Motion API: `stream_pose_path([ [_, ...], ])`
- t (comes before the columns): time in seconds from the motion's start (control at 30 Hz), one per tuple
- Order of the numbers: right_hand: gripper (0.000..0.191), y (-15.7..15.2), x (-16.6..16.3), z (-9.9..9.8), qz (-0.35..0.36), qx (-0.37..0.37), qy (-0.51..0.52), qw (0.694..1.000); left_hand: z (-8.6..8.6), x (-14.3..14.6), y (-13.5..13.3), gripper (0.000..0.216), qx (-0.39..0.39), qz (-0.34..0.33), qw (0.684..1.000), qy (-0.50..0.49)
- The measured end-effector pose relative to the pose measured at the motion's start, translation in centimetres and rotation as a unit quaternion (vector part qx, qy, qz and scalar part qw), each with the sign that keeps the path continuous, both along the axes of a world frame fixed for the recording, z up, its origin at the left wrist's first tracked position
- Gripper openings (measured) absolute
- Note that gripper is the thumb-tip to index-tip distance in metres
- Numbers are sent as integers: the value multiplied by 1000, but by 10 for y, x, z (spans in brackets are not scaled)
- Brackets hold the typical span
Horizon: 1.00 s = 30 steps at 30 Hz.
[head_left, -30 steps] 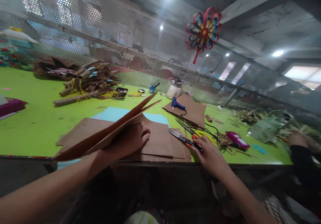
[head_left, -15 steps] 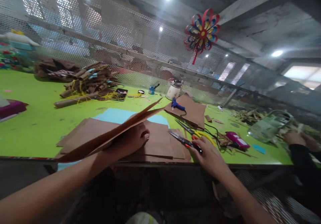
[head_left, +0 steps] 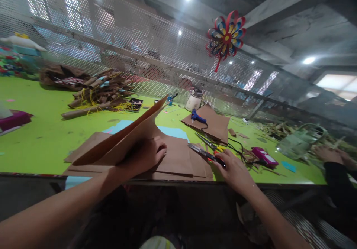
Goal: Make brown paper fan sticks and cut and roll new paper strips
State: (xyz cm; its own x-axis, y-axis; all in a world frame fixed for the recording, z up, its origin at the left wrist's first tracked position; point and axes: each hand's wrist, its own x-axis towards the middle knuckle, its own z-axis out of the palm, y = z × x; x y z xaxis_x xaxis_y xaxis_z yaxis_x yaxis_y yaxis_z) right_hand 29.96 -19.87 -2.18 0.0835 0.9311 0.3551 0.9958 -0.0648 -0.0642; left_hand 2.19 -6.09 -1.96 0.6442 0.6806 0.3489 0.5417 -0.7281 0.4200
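My left hand (head_left: 145,154) is closed on a folded brown cardboard sheet (head_left: 125,137), which it lifts at a slant above a stack of flat brown sheets (head_left: 178,159) at the near edge of the green table (head_left: 41,137). My right hand (head_left: 234,169) rests to the right of the stack, fingers closed round the dark handle of a utility knife (head_left: 206,154) whose blade end points left and away over the brown sheets.
Scissors with yellow handles (head_left: 213,145), a blue glue gun (head_left: 197,117) on more brown card (head_left: 214,124), a pink box (head_left: 264,157) and black cable lie to the right. Rolled brown paper (head_left: 97,93) is piled at back left. Another person's hands (head_left: 331,154) work at far right.
The folded sheet in my left hand has tipped up more steeply, its far corner rising. My right hand keeps its hold on the knife, nearly still.
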Motion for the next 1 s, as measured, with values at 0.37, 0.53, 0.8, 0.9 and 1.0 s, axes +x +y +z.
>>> stream_pose_path([
  [0.37, 22, 3, 1, 4, -1, -4, -8, 1000, 5, 2, -2, 21, 9, 15, 999, 36],
  [0.53, 22, 1, -5, 9, 12, -3, 6, 1000, 8, 2, -3, 21, 7, 12, 999, 39],
  [0.8, 24, -14, -8, 7, 96, -12, 91, 991, -1, 3, 3, 22, 3, 0, 1000, 12],
  [0.9, 25, -18, -2, 6, 103, -4, 119, 988, -10, 4, 10, 22, 8, -8, 1000, -12],
  [1.0, 27, -20, -1, 6, 128, -24, 146, 981, -13, 4, 13, 22, 4, -11, 1000, -24],
])
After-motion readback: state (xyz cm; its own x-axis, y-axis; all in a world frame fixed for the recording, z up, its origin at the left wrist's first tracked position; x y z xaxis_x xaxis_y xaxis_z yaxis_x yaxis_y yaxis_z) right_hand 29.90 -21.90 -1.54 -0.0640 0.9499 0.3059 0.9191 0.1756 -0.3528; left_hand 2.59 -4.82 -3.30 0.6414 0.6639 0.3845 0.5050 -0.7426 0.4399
